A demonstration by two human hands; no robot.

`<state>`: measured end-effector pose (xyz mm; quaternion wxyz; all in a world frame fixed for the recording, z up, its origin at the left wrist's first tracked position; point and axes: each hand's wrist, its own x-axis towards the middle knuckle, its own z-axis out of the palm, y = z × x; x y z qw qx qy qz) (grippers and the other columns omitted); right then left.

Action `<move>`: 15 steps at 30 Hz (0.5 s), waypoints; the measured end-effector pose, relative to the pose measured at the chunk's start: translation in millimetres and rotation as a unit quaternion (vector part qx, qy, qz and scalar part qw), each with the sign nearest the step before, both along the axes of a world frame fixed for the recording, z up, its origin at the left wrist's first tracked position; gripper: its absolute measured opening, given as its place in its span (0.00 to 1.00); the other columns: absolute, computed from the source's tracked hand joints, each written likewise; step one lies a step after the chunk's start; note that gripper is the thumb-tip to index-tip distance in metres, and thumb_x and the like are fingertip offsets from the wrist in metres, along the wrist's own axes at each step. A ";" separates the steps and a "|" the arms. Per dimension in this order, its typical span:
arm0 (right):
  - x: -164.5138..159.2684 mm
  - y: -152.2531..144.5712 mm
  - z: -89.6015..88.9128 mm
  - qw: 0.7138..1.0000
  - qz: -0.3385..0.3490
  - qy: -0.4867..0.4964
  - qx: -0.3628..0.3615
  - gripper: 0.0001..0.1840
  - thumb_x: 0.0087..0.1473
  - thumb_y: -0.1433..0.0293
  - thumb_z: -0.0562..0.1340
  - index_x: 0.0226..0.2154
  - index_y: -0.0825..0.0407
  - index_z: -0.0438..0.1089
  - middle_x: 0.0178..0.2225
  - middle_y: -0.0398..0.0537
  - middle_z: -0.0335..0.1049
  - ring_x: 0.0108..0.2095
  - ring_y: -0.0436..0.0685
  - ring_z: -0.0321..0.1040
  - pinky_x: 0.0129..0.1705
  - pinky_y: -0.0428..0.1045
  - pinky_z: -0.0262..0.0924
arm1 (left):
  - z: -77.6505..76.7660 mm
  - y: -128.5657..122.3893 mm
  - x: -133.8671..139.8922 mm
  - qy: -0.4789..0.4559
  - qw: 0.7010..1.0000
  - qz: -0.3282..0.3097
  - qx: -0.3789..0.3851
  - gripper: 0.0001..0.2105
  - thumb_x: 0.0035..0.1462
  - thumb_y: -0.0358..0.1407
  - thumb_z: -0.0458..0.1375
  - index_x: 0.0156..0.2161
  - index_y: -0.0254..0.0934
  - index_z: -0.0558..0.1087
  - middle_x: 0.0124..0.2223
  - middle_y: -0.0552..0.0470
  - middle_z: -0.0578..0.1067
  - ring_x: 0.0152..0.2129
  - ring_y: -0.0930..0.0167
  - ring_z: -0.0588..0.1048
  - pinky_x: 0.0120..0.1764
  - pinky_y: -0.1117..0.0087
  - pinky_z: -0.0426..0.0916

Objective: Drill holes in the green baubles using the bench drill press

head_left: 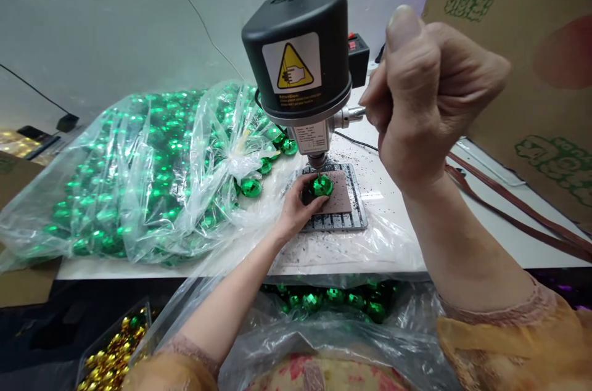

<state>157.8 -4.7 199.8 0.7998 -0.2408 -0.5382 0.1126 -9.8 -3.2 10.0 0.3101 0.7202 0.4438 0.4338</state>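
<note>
**Green ball held beneath the drill chuck**

On my feed, the left hand (298, 205) reaches in over the white table (395, 212), thumb and fingers narrowed around a green faceted ball (322, 186). I have that ball directly below the chuck (317, 160) of a bench drill press (296, 52), over a pinkish-brown pad (341, 201) on the slotted base plate (358, 218). Whether the bit meets the ball is too small for me to tell.

The right hand (430, 89) is raised close to the camera, fingers curled into a tight fist beside the press's metal lever (355, 115); I cannot tell what lies inside the curl. (The motor housing carries a yellow hand-hazard sticker (292, 64), facing me squarely.)

Dark shavings lie scattered around the base plate. To the left I see a clear plastic bag (139, 218) bulging with green balls, a few loose ones (251, 187) near its gathered neck. More balls (333, 296) show below the table edge, and gold ones (111, 354) at lower left. A cardboard box (522, 27) stands at right, near brown straps (522, 213).
</note>
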 end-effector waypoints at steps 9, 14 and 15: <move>-0.8 -0.7 -10.5 0.994 -0.044 0.004 0.098 0.27 0.59 0.58 0.63 0.14 0.51 0.58 0.12 0.36 0.48 0.14 0.42 0.49 0.18 0.49 0.47 | 1.9 -4.3 5.0 -0.009 1.000 -0.007 0.000 0.23 0.56 0.40 0.67 0.54 0.38 0.68 0.51 0.44 0.77 0.49 0.63 0.77 0.53 0.59 0.72; 0.4 -4.1 -23.8 0.994 -0.083 -0.012 0.077 0.26 0.61 0.60 0.60 0.15 0.50 0.58 0.12 0.38 0.50 0.14 0.44 0.49 0.18 0.49 0.47 | 0.5 -2.6 5.2 0.004 1.000 -0.008 0.010 0.23 0.57 0.41 0.67 0.55 0.39 0.69 0.52 0.44 0.77 0.49 0.62 0.77 0.53 0.58 0.72; 1.1 -4.3 -26.5 0.993 -0.088 -0.015 0.076 0.27 0.62 0.61 0.59 0.14 0.50 0.58 0.12 0.38 0.49 0.14 0.44 0.49 0.18 0.49 0.47 | 0.1 -2.5 5.1 0.005 1.000 -0.009 0.011 0.23 0.57 0.41 0.66 0.55 0.39 0.69 0.52 0.44 0.77 0.49 0.62 0.77 0.53 0.58 0.71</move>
